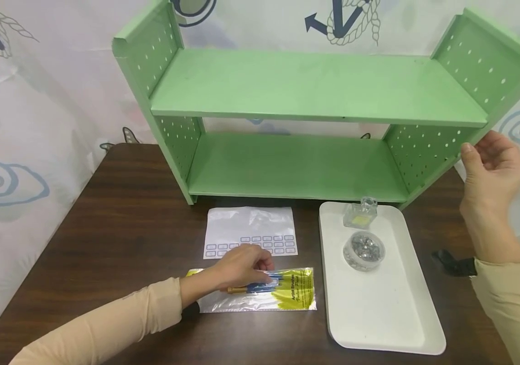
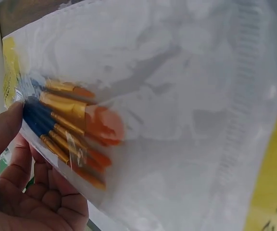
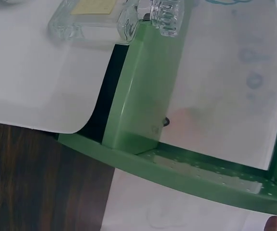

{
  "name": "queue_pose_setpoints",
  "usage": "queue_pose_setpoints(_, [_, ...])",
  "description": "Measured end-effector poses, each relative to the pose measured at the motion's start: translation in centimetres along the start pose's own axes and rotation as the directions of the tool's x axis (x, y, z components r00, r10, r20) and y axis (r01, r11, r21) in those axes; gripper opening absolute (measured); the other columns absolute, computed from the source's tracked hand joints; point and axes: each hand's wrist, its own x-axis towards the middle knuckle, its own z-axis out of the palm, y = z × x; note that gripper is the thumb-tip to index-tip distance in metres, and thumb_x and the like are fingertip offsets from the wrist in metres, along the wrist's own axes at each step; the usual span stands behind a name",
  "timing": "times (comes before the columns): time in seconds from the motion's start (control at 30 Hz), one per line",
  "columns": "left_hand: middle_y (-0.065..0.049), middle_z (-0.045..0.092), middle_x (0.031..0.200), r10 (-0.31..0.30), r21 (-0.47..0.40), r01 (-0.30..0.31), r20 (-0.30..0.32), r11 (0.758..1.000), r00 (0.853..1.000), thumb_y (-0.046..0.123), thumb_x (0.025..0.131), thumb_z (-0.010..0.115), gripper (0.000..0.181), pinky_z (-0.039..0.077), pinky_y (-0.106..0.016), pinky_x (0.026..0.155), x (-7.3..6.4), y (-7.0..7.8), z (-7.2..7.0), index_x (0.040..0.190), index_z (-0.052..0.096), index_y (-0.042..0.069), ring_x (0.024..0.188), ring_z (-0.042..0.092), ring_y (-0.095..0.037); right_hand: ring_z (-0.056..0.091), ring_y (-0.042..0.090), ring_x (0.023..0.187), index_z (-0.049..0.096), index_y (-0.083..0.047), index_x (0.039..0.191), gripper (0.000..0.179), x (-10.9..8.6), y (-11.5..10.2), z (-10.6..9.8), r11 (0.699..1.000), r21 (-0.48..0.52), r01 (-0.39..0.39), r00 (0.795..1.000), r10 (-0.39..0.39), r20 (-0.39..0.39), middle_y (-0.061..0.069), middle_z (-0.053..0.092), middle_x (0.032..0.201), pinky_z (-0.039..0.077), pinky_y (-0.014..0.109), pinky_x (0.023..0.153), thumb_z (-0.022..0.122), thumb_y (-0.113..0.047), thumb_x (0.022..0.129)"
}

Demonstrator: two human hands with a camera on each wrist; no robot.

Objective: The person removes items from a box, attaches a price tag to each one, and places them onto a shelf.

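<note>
My left hand (image 1: 242, 266) pinches a clear packet of paintbrushes (image 1: 260, 290) by its edge, low over the table. Blue handles, gold ferrules and orange bristles of the paintbrushes (image 2: 76, 130) show through the plastic in the left wrist view, with the thumb (image 2: 4, 127) on the front face. At the far right, my right hand (image 1: 492, 172) grips the side edge of a green two-tier metal shelf (image 1: 319, 83). In the right wrist view only fingertips (image 3: 273, 224) appear, in the bottom corner by the shelf's side (image 3: 177, 178).
A white tray (image 1: 383, 309) lies right of the packet, holding a small glass bottle (image 1: 359, 215) and a round clear tub of silvery bits (image 1: 364, 250). A sheet of labels (image 1: 251, 228) lies between packet and shelf on the dark wooden table (image 1: 118, 228). Patterned cloth (image 1: 36, 101) hangs behind.
</note>
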Motion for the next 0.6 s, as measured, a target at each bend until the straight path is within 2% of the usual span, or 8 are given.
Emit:
queue_pose_setpoints(0.17, [0.010, 0.061, 0.071, 0.003, -0.027, -0.002, 0.008, 1.000, 1.000, 0.018, 0.077, 0.077, 0.012, 0.043, -0.025, 0.065, -0.4, 0.1, -0.3, 0.079, 0.065, 0.018, 0.068, 0.053, -0.006, 0.059, 0.018, 0.080, 0.066, 0.007, 0.100, 0.029, 0.0, 0.6, 0.0, 0.999, -0.020, -0.030, 0.999, 0.031, 0.017, 0.014, 0.068, 0.090, 0.049, 0.020, 0.074, 0.065, 0.020, 0.073])
queue_pose_setpoints(0.3, [0.011, 0.060, 0.069, 0.005, -0.032, -0.004, 0.018, 0.999, 1.000, 0.019, 0.077, 0.077, 0.012, 0.042, -0.025, 0.064, -0.6, 0.1, -0.7, 0.079, 0.065, 0.019, 0.066, 0.052, -0.006, 0.061, 0.017, 0.082, 0.066, 0.007, 0.107, 0.033, 0.0, 0.8, -0.2, 0.996, -0.053, -0.072, 0.997, 0.074, 0.035, 0.014, 0.070, 0.095, 0.051, 0.019, 0.069, 0.065, 0.017, 0.076])
queue_pose_setpoints(0.5, [0.010, 0.056, 0.067, 0.039, -0.045, -0.037, 0.030, 0.998, 0.999, 0.018, 0.076, 0.076, 0.013, 0.040, -0.024, 0.061, -0.6, -0.1, -1.2, 0.078, 0.064, 0.017, 0.064, 0.049, -0.007, 0.064, 0.017, 0.082, 0.067, 0.007, 0.107, 0.031, 0.1, 1.0, -0.5, 0.993, -0.057, -0.107, 0.994, 0.109, 0.029, 0.012, 0.071, 0.095, 0.052, 0.017, 0.063, 0.062, 0.017, 0.078])
queue_pose_setpoints(0.6, [0.009, 0.056, 0.067, 0.027, -0.090, -0.022, 0.052, 0.996, 0.998, 0.017, 0.076, 0.076, 0.013, 0.040, -0.023, 0.061, -0.6, -0.4, -1.6, 0.079, 0.064, 0.015, 0.065, 0.048, -0.007, 0.065, 0.018, 0.082, 0.067, 0.008, 0.106, 0.029, 0.2, 1.1, -0.6, 0.993, -0.046, -0.107, 0.994, 0.108, 0.023, 0.012, 0.071, 0.092, 0.053, 0.018, 0.062, 0.060, 0.017, 0.079])
